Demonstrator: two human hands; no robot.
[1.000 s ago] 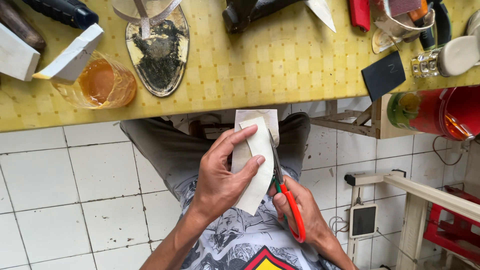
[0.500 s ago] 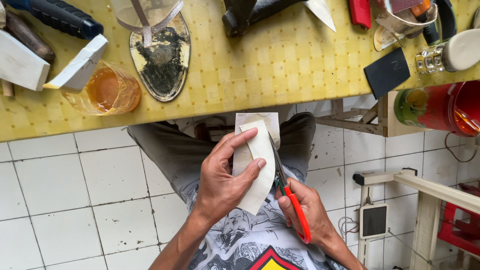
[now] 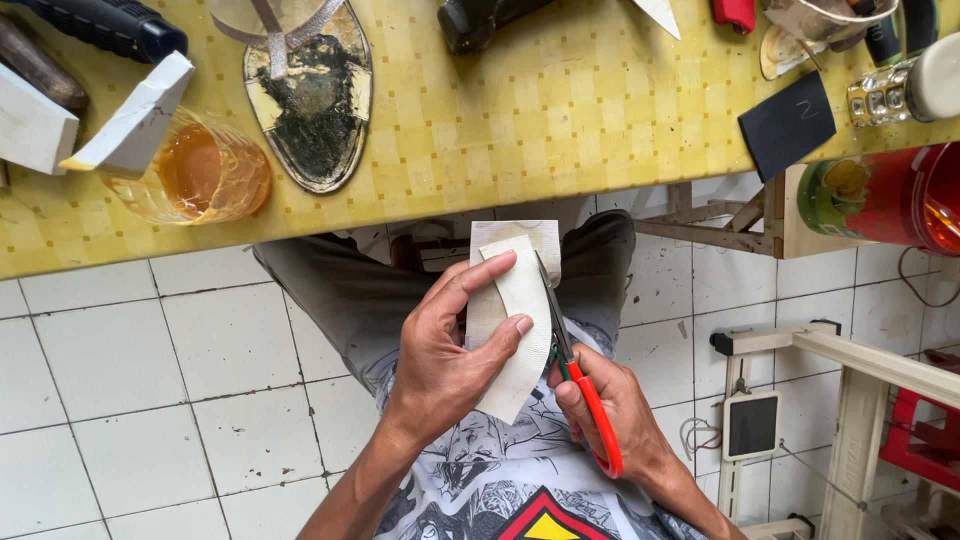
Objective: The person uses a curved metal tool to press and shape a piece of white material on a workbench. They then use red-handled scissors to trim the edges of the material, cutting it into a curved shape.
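My left hand grips a white sole-shaped piece of sheet material over my lap, thumb and fingers pressed on its face. A squarish beige sheet lies behind it and sticks out at the top. My right hand holds scissors with red-orange handles; their blades run up along the right edge of the white piece. Both hands are below the front edge of the yellow checked table.
On the table lie a worn sandal sole with straps, a glass of amber liquid, white blocks, a dark-handled tool, a black square pad and jars at right. White tiled floor left; wooden frame right.
The view has shifted slightly. The hands, the white piece and the scissors stay in nearly the same pose, with the blades along the piece's right edge.
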